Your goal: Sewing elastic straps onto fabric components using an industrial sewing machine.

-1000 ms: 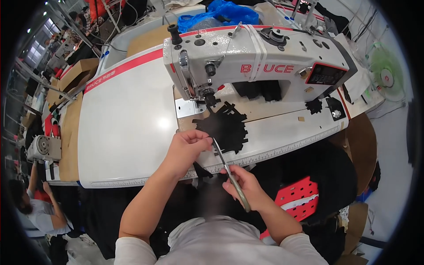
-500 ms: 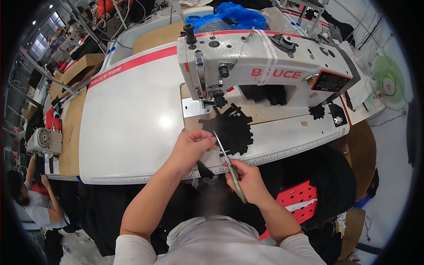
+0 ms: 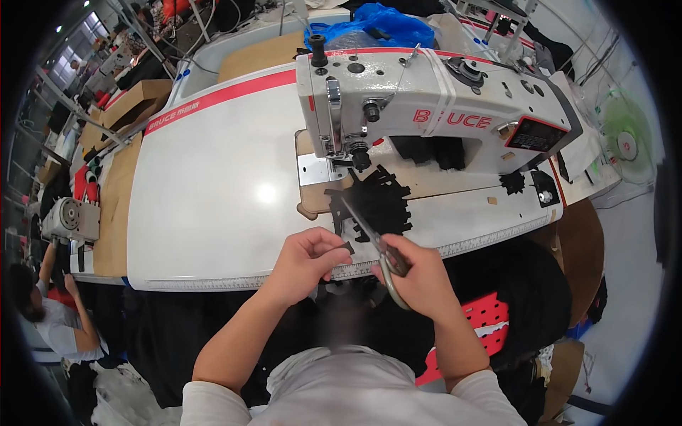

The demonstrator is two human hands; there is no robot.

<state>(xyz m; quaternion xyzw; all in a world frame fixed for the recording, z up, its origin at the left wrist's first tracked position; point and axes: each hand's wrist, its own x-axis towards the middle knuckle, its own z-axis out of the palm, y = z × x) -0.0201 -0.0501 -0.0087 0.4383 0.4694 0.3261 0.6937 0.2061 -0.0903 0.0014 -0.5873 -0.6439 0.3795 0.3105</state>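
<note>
Between the thumb and fingers of my left hand point(image 3: 312, 261) is a small black fabric piece point(image 3: 346, 248), near the table's front edge. My right hand point(image 3: 419, 273) grips a pair of scissors point(image 3: 371, 231) by the handles. The blades point up and left, lying over a pile of black fabric strips point(image 3: 373, 202). That pile rests on the white sewing table point(image 3: 213, 206), just right of the needle area of a white sewing machine point(image 3: 398, 92). Fabric piece and blades are apart.
A measuring tape strip point(image 3: 206, 285) runs along the table's front edge. More black scraps point(image 3: 511, 182) lie at the right. Below the edge hangs dark cloth point(image 3: 177, 319), beside a red perforated seat point(image 3: 486, 323). A co-worker point(image 3: 64, 312) sits at far left.
My left hand has come down toward the front edge with the black piece. My right hand has turned and moved slightly up and right, shifting the scissors away from the left fingers.
</note>
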